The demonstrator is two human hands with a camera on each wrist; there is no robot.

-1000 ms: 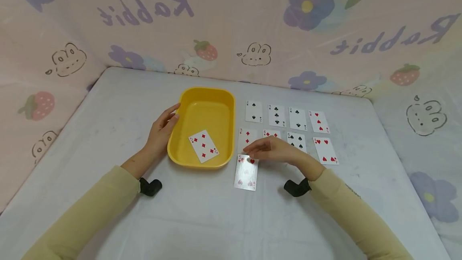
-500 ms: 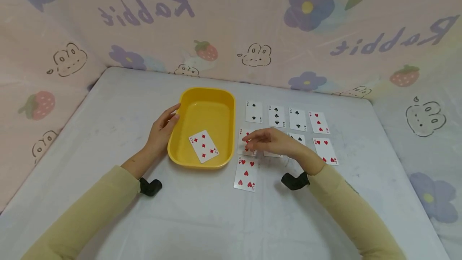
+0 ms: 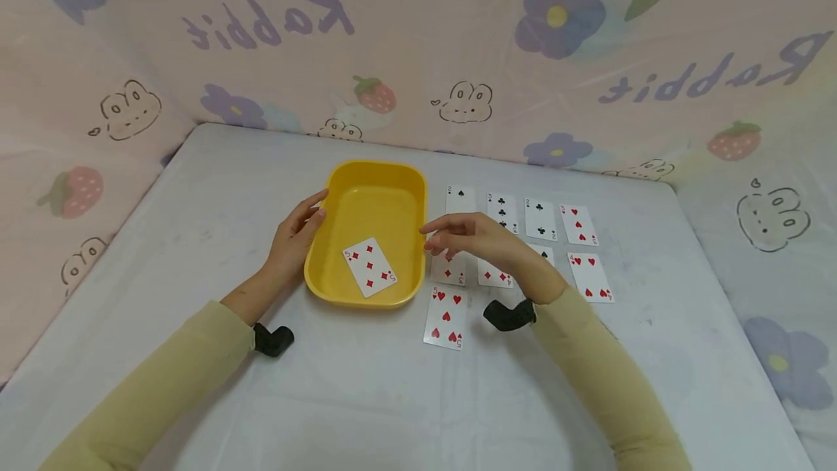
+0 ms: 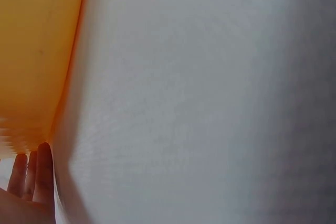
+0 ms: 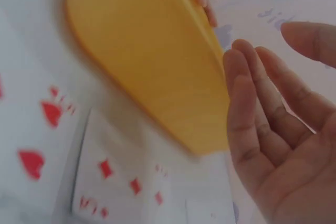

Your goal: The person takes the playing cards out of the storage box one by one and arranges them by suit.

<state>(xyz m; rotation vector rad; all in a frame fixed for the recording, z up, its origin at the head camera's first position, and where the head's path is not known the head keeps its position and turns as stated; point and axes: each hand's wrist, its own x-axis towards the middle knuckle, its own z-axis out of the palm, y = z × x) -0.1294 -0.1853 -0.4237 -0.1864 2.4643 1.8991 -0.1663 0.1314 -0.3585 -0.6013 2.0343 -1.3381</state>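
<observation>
A yellow tray [image 3: 362, 202] stands on the white-covered table with a five of diamonds [image 3: 370, 267] lying face up inside. My left hand [image 3: 289, 242] rests against the tray's left side; in the left wrist view its fingers look straight along the wall. Near the tray's right rim, my right hand [image 3: 484, 238] hovers above the laid-out cards. The right wrist view shows its relaxed fingers [image 5: 244, 129] with nothing held. Beneath this hand are a three of diamonds [image 3: 448, 273] and a partly covered four of diamonds [image 3: 495, 275]. A five of hearts [image 3: 446, 317] lies closer to me.
Right of the tray, face-up cards lie in rows: a two of spades [image 3: 461, 198], a three of clubs [image 3: 502, 213], a two of clubs [image 3: 540, 219], a three of hearts [image 3: 578, 225] and a four of hearts [image 3: 591, 278]. A patterned cloth [image 3: 405, 35] hangs behind the table.
My right hand has let go of the five of hearts, which stays below the three of diamonds. The hand has moved up and left towards the tray. My left hand stays put.
</observation>
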